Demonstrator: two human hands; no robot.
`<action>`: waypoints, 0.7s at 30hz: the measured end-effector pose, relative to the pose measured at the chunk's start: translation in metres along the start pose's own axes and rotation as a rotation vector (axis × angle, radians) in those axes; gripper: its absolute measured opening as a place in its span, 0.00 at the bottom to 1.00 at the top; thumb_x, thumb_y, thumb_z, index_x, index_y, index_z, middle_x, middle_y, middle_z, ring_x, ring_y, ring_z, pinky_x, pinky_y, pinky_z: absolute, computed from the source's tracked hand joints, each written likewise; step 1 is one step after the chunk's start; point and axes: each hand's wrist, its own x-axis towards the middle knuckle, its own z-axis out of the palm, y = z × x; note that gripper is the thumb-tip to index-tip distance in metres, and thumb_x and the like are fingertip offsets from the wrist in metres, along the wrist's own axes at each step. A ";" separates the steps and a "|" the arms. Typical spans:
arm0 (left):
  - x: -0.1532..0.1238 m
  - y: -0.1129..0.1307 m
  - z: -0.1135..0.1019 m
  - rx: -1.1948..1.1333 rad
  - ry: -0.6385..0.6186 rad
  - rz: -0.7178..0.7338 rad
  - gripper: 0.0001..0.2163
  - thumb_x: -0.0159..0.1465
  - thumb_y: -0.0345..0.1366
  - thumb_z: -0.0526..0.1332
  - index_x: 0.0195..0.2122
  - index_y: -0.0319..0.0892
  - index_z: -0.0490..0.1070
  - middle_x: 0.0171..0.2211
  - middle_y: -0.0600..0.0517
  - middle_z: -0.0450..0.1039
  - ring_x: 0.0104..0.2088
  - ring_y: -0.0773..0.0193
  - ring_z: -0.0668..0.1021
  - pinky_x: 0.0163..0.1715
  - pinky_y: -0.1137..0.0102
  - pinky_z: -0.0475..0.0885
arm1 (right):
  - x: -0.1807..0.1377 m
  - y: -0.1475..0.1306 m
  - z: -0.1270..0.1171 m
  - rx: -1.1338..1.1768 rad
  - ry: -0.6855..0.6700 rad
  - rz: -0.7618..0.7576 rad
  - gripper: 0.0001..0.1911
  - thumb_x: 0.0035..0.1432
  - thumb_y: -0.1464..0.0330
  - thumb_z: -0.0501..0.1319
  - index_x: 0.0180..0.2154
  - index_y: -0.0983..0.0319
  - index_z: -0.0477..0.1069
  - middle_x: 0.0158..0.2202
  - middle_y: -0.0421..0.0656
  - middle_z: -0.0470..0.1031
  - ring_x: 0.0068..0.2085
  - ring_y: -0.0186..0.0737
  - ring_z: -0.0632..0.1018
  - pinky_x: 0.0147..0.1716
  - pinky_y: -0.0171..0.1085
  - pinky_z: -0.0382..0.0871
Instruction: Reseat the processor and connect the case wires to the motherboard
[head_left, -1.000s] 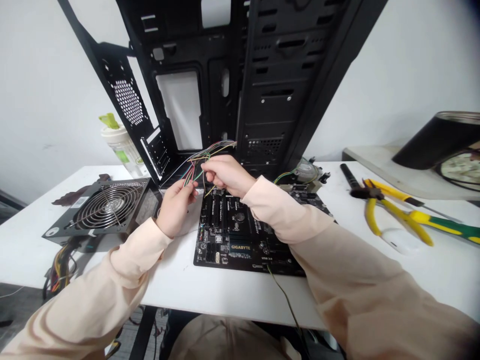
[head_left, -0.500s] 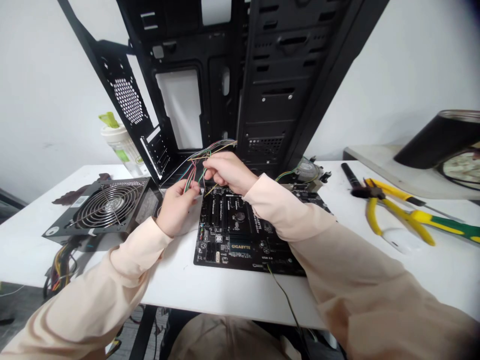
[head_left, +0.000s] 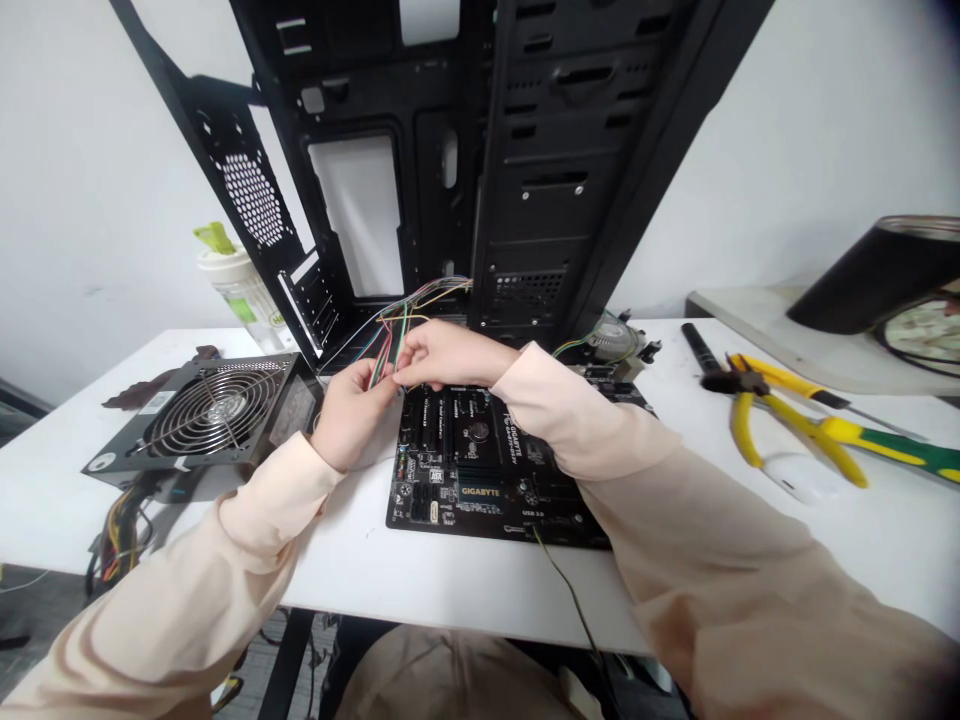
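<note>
My left hand (head_left: 356, 405) is closed on a bundle of thin coloured wires (head_left: 384, 350), red, green and white among them. Right beside it, my right hand (head_left: 450, 355) pinches a green-and-white strand of these wires, its fingertips meeting those of the left hand. The wires run back to the open black computer case (head_left: 442, 230) standing behind. Under my right hand and forearm lies a black Gigabyte motherboard (head_left: 480, 490) flat on the table. The wire ends are hidden in my fingers.
A power supply (head_left: 217, 420) with a cable bundle sits left, before a lidded bottle (head_left: 240, 290). At right lie yellow-handled pliers (head_left: 795, 430), a screwdriver (head_left: 892, 450) and a black marker (head_left: 699, 348). A CPU cooler (head_left: 611, 340) rests behind the motherboard; a dark cylinder (head_left: 874, 275) lies far right.
My right hand has come down and slightly left, from above the wires to touching my left hand's fingertips. The left hand keeps its hold almost unmoved.
</note>
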 end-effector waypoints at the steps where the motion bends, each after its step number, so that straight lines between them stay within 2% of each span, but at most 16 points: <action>1: 0.001 -0.001 0.000 0.001 -0.005 0.004 0.13 0.47 0.42 0.69 0.24 0.40 0.67 0.21 0.57 0.65 0.23 0.70 0.65 0.25 0.74 0.60 | 0.001 0.002 0.000 -0.025 -0.010 0.007 0.10 0.49 0.82 0.64 0.24 0.65 0.66 0.15 0.30 0.67 0.14 0.21 0.64 0.14 0.24 0.58; 5: 0.002 -0.004 -0.002 0.009 -0.018 0.021 0.13 0.49 0.43 0.68 0.24 0.40 0.68 0.22 0.56 0.66 0.25 0.69 0.68 0.27 0.73 0.63 | 0.005 0.010 0.001 -0.101 -0.041 0.002 0.11 0.47 0.82 0.64 0.27 0.64 0.66 0.18 0.31 0.70 0.16 0.23 0.68 0.16 0.25 0.61; 9: 0.002 -0.003 -0.003 0.030 -0.016 0.035 0.13 0.49 0.43 0.68 0.26 0.40 0.70 0.24 0.55 0.69 0.27 0.68 0.69 0.30 0.72 0.65 | 0.006 0.012 0.003 -0.212 0.001 -0.015 0.10 0.46 0.81 0.64 0.28 0.63 0.67 0.20 0.33 0.72 0.17 0.26 0.70 0.17 0.26 0.62; 16: 0.001 0.000 -0.002 0.131 -0.083 0.034 0.11 0.48 0.41 0.66 0.28 0.40 0.70 0.24 0.55 0.71 0.26 0.67 0.70 0.29 0.72 0.63 | 0.005 0.014 0.002 -0.383 -0.022 -0.042 0.05 0.47 0.78 0.62 0.28 0.64 0.71 0.20 0.35 0.71 0.18 0.27 0.70 0.19 0.27 0.62; 21: 0.001 0.000 -0.003 0.300 -0.085 0.047 0.07 0.48 0.37 0.65 0.26 0.41 0.71 0.22 0.56 0.70 0.24 0.66 0.67 0.27 0.71 0.60 | 0.007 0.019 -0.001 -0.574 -0.050 -0.085 0.08 0.45 0.79 0.61 0.29 0.65 0.76 0.23 0.40 0.76 0.22 0.30 0.73 0.23 0.29 0.62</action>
